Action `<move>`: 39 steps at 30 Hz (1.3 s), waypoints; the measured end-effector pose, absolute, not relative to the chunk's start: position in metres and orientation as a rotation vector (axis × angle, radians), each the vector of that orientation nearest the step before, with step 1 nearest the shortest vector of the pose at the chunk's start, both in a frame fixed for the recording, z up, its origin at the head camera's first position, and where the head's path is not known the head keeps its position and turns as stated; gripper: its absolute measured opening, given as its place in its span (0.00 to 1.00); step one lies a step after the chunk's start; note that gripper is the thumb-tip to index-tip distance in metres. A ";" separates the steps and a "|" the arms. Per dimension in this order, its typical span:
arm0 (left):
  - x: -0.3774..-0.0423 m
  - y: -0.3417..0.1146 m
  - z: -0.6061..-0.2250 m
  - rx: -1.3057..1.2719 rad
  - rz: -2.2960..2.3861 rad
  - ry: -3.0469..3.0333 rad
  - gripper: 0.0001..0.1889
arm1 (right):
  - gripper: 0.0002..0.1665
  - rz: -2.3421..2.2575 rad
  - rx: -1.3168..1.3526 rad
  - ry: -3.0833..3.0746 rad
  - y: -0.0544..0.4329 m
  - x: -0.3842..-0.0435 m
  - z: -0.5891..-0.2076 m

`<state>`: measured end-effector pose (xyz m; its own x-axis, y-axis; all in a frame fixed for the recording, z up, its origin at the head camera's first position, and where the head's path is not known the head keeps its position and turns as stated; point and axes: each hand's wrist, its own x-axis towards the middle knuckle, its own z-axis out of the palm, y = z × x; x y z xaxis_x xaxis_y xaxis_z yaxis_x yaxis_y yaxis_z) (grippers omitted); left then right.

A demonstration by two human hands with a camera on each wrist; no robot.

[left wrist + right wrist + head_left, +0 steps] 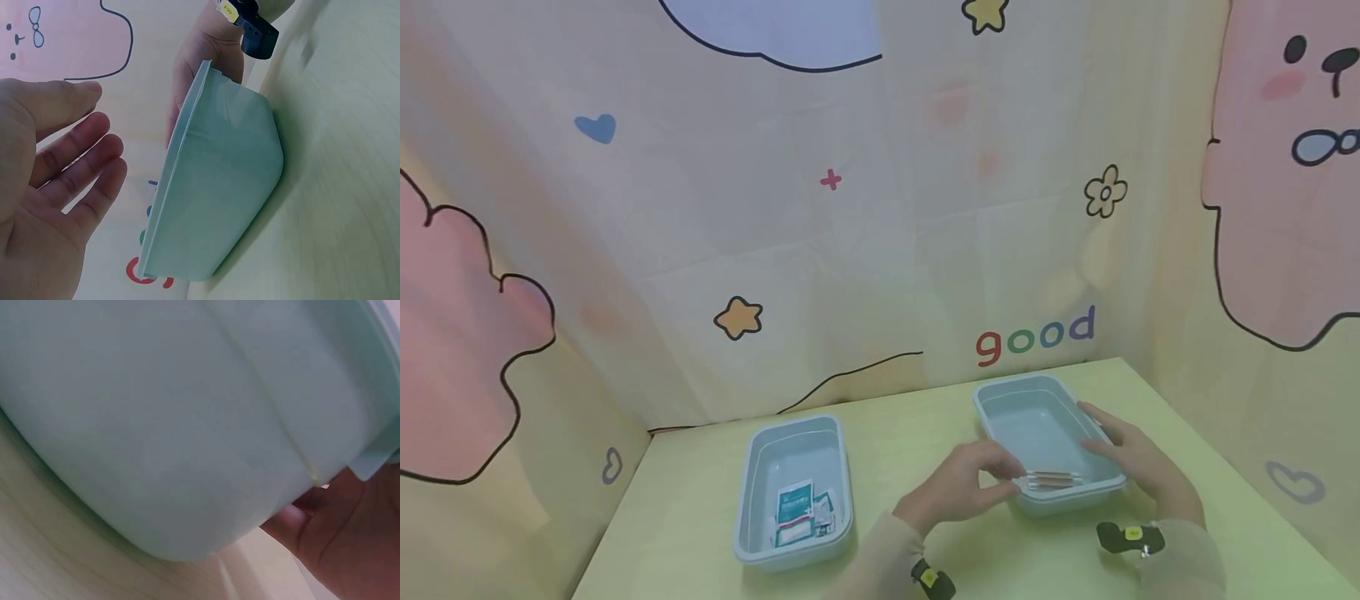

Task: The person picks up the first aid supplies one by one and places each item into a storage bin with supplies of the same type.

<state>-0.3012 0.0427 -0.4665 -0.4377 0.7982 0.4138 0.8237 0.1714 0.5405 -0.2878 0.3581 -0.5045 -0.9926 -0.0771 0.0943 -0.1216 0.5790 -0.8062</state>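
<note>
A pale blue plastic bin (1036,417) stands on the right of the table. My right hand (1138,458) grips its right rim, thumb over the edge; the right wrist view shows that hand (340,531) against the outer wall. At the front left corner my left hand (966,483) pinches the left ends of several thin cotton swabs (1056,479) with brown shafts, which overlap the bin's front inside. The left wrist view has this hand (56,156) beside the bin wall (212,181), its thumb hiding the fingertip grip; the swabs are out of sight there.
A second pale blue bin (797,454) stands to the left on the yellow-green table (917,433). It holds several small teal-and-white packets (796,504). A printed curtain (880,250) hangs behind and on both sides of the table.
</note>
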 end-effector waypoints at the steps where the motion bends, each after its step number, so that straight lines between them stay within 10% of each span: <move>1: -0.300 0.040 -0.466 -1.650 -1.113 -2.375 0.09 | 0.43 1.412 0.174 -2.746 0.358 -0.288 -0.504; 39: -0.283 -0.029 -0.485 -1.827 -1.128 -2.445 0.08 | 0.43 1.418 0.178 -2.778 0.356 -0.288 -0.503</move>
<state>-0.2830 -0.0285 -0.4851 -0.3654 0.8799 0.3038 0.8024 0.1322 0.5820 -0.2879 0.3560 -0.5033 -0.9934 -0.0933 0.0674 -0.1093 0.5817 -0.8060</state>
